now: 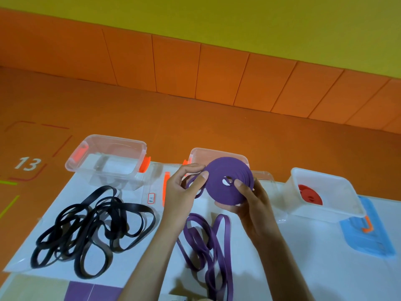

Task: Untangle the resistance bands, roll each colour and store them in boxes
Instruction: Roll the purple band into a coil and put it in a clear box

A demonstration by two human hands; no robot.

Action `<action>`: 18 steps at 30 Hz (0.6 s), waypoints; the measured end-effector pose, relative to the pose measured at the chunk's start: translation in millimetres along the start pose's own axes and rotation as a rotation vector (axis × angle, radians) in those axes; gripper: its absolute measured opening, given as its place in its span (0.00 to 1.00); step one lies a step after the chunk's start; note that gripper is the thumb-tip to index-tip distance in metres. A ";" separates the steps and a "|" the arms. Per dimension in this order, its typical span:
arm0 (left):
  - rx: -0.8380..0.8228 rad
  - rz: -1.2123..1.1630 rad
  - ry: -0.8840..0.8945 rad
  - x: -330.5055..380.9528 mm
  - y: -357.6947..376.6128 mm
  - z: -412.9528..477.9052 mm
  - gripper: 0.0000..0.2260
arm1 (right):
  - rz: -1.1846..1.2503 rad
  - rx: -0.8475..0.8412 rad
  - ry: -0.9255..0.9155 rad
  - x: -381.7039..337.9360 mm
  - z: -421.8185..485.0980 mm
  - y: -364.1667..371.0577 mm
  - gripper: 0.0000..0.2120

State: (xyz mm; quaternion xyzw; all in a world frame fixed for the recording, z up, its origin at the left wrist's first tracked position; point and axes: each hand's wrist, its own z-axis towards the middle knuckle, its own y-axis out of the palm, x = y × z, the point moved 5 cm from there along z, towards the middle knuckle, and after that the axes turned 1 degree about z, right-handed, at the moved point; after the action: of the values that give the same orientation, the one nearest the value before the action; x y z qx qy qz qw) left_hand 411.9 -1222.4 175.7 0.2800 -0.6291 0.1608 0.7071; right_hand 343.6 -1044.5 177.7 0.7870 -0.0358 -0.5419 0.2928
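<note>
You hold the purple roll [227, 179] up off the white table [249, 268], in front of the middle clear box [219, 152], so its flat face tilts toward you and you can watch the coil build. Its winding axis points roughly at your head.

Your right hand [251, 203] cups the roll from beneath, thumb pressed on the face beside the centre hole, likely to stop the coil springing loose. Your left hand [184, 187] pinches the band at the roll's left edge, where it feeds on.

The loose purple band [206, 242] trails down from there, lying in long loops that run toward you. The tangled black bands [93, 229] lie to the left, and a red roll [309, 194] sits in the right box [338, 181].
</note>
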 end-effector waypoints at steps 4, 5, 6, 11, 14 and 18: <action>-0.049 -0.008 -0.041 -17.9 -1.9 -6.4 0.11 | 0.040 0.083 -0.027 7.9 1.9 1.1 0.19; -0.059 -0.051 -0.061 -22.9 -2.6 -8.4 0.13 | 0.035 0.109 -0.037 13.1 2.6 0.6 0.17; -0.049 -0.092 -0.076 -27.5 -4.2 -10.6 0.13 | 0.034 0.128 -0.041 19.2 2.3 1.4 0.15; 0.158 -0.287 -0.158 -48.8 -9.2 -22.7 0.13 | 0.065 0.243 -0.032 47.6 -2.4 4.6 0.15; 0.248 -0.254 -0.168 -58.8 -5.4 -33.0 0.11 | -0.086 0.242 -0.041 51.7 -8.3 -0.5 0.12; 0.234 -0.333 -0.233 -70.1 10.1 -39.7 0.15 | -0.122 0.212 -0.076 58.9 -4.7 -1.1 0.16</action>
State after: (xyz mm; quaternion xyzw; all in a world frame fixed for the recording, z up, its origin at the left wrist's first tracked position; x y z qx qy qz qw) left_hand 426.8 -1181.9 106.9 0.4770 -0.6286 0.0802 0.6090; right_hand 371.5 -1063.7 129.3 0.7930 -0.0557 -0.5814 0.1730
